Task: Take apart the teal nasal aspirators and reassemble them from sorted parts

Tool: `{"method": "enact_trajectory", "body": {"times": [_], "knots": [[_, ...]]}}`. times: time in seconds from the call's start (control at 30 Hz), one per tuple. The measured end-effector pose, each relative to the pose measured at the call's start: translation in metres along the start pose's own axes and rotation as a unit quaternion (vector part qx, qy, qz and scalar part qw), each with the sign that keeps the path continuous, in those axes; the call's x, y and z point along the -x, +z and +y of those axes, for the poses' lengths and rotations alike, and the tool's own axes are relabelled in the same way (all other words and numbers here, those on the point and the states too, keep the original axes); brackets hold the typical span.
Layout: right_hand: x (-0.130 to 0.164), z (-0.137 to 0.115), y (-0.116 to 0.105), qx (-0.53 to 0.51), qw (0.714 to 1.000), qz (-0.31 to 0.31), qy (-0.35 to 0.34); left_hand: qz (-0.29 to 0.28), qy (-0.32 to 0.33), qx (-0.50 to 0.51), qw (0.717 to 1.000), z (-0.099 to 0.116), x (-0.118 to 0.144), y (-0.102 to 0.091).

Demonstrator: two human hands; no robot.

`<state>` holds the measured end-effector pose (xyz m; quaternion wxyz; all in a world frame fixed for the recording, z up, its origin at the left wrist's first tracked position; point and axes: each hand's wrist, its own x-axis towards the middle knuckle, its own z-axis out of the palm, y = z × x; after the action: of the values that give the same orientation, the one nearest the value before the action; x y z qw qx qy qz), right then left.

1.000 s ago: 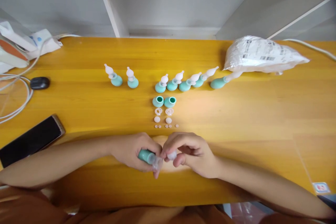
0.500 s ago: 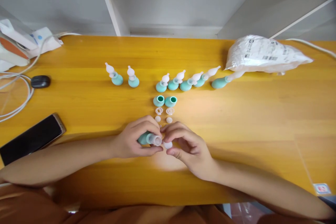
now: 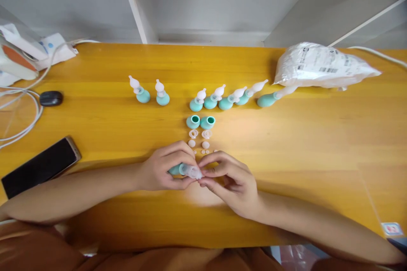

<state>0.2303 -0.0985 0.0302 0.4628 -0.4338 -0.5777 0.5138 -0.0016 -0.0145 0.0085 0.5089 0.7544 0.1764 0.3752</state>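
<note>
- While a teal bulb (image 3: 176, 169) is gripped in the left hand (image 3: 162, 172), just in front of two open teal cups (image 3: 200, 122), its clear tip (image 3: 194, 172) is pinched by right hand (image 3: 233, 182) fingers.
- Half a second earlier, the white piece was held apart from the tip; now they touch.

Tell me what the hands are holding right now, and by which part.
The left hand grips a teal bulb around its body; the right hand pinches the clear tip piece at the bulb's mouth.

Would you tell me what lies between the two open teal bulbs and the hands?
In the head view, below the open teal bulbs, lie two clear rings, two white caps and tiny discs, before the hands.
</note>
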Motion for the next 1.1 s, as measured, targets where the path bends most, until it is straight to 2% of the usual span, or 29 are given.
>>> {"method": "enact_trajectory", "body": {"times": [0.13, 0.3, 0.53, 0.73, 0.83, 0.93, 1.03, 1.1], "knots": [[-0.002, 0.0, -0.003, 0.028, 0.999, -0.005, -0.025, -0.026, -0.017, 0.027, 0.999, 0.0, 0.0, -0.001], [-0.004, -0.002, -0.004, 0.034, 0.998, -0.009, -0.044, -0.013, -0.025, 0.019, 0.999, 0.002, 0.001, -0.002], [-0.005, 0.0, -0.01, 0.016, 0.999, -0.041, -0.022, -0.03, -0.029, 0.025, 0.999, 0.002, 0.003, -0.001], [-0.002, -0.003, -0.011, 0.061, 0.996, -0.047, -0.053, -0.059, -0.054, 0.05, 0.996, 0.001, 0.003, 0.0], [-0.015, -0.014, -0.027, 0.107, 0.992, -0.002, -0.067, -0.074, -0.051, 0.053, 0.995, 0.0, 0.004, 0.0], [-0.038, -0.022, -0.058, 0.198, 0.98, 0.021, -0.017, -0.102, -0.038, 0.037, 0.993, -0.002, 0.005, 0.001], [-0.054, -0.016, -0.086, 0.279, 0.959, -0.047, 0.029, -0.124, -0.017, 0.029, 0.992, -0.004, 0.007, 0.001], [-0.057, -0.004, -0.094, 0.296, 0.949, -0.1, 0.048, -0.131, -0.016, 0.025, 0.991, -0.004, 0.007, 0.0]]}}
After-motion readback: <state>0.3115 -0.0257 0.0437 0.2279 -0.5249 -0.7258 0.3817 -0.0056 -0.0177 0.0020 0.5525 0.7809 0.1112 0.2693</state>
